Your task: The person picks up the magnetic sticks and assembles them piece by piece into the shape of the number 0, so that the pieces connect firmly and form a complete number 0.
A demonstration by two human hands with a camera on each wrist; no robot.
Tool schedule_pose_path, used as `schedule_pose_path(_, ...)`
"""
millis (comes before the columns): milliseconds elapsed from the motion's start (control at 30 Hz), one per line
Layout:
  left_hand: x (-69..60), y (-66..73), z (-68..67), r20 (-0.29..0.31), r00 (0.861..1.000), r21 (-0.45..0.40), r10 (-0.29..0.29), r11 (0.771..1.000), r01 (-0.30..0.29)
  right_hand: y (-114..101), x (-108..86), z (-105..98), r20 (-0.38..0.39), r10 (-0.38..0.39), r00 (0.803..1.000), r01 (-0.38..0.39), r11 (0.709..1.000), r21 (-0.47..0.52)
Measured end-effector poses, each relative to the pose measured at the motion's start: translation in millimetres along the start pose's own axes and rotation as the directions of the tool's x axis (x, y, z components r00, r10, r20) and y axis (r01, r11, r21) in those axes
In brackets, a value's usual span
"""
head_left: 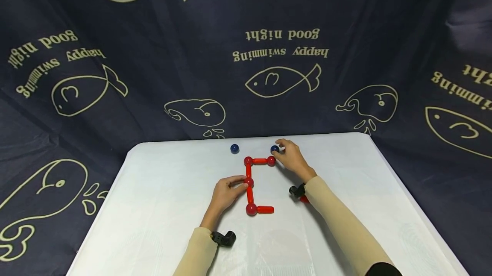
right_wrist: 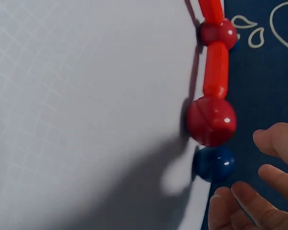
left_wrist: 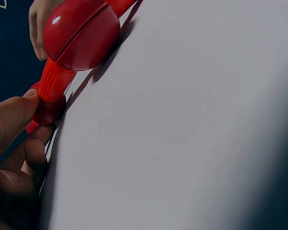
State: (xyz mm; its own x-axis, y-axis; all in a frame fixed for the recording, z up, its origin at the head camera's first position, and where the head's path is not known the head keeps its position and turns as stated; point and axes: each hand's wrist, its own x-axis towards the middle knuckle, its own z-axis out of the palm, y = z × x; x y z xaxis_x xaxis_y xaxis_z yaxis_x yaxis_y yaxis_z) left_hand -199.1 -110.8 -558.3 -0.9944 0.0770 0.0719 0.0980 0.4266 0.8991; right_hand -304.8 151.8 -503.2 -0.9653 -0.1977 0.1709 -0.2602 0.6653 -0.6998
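Red balls and short red rods are joined in a bracket shape on the white table. My left hand (head_left: 224, 192) pinches the middle red ball (head_left: 249, 182) from the left; in the left wrist view the thumb of this hand (left_wrist: 14, 129) lies on that ball (left_wrist: 50, 111). At the upper arm's right end is another red ball (head_left: 271, 161). My right hand (head_left: 293, 157) is at the dark blue ball (head_left: 274, 149) just behind it. In the right wrist view, this hand's fingers (right_wrist: 252, 203) are parted, with a gap between them and the blue ball (right_wrist: 215, 164).
A second blue ball (head_left: 235, 148) lies near the back edge, left of the red shape. The lower red rod (head_left: 265, 209) points right from the corner ball (head_left: 251, 209). Another red piece (head_left: 304, 199) shows partly under my right wrist. Dark printed cloth (head_left: 215, 62) hangs behind the table.
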Motion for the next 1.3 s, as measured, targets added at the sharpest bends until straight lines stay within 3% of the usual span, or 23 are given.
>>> schedule_pose_path(467,0.9,-1.4,-0.3,0.006,1.0,-0.011,0.009,1.0,-0.009,17.6,12.5,14.1,-0.003,0.086,0.996,-0.085,0.996,0.022)
schedule_pose_path(1300,0.5,-1.1,-0.7,-0.005,1.0,0.004,0.03,1.0,-0.03,20.4,12.4,13.7,-0.004,0.084,0.996,-0.084,0.996,-0.006)
